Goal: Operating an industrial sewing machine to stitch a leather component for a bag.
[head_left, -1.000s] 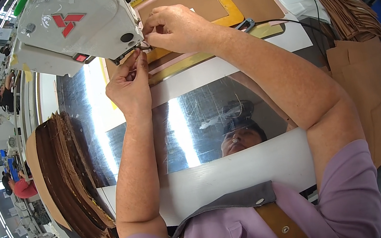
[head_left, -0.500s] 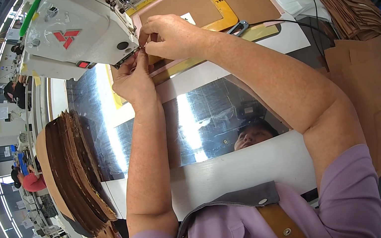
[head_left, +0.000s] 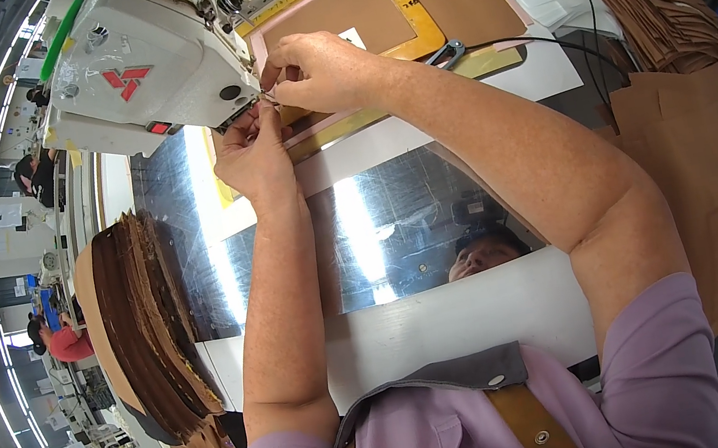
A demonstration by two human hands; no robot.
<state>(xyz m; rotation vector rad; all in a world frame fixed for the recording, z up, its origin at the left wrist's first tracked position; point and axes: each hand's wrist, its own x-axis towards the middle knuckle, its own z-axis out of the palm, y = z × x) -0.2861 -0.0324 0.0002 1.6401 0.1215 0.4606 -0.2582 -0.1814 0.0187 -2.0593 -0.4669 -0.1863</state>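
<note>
My left hand (head_left: 255, 154) is closed in a pinch just below the needle area of the white sewing machine head (head_left: 142, 61), fingertips upward. My right hand (head_left: 319, 69) is bent to the right of the needle, its fingertips pinched close to the left hand's. What they hold is too small and hidden to make out. Behind them lies a yellow template frame (head_left: 420, 19) with pink edging, around a brown panel (head_left: 342, 8). A small grey-blue tool (head_left: 449, 55) rests at the frame's lower right corner.
Stacked dark brown pieces (head_left: 144, 326) lie at left, brown folded pieces (head_left: 642, 15) and larger sheets (head_left: 689, 150) at right, crumpled white material (head_left: 550, 2) behind. A polished metal plate (head_left: 379, 230) lies under my arms, a black cable (head_left: 567, 47) beside it. Co-workers (head_left: 66, 344) sit far left.
My hands stay pinched at the needle area, with slight finger movement. Over the last second they appear a little lower in the picture, as the view has shifted slightly.
</note>
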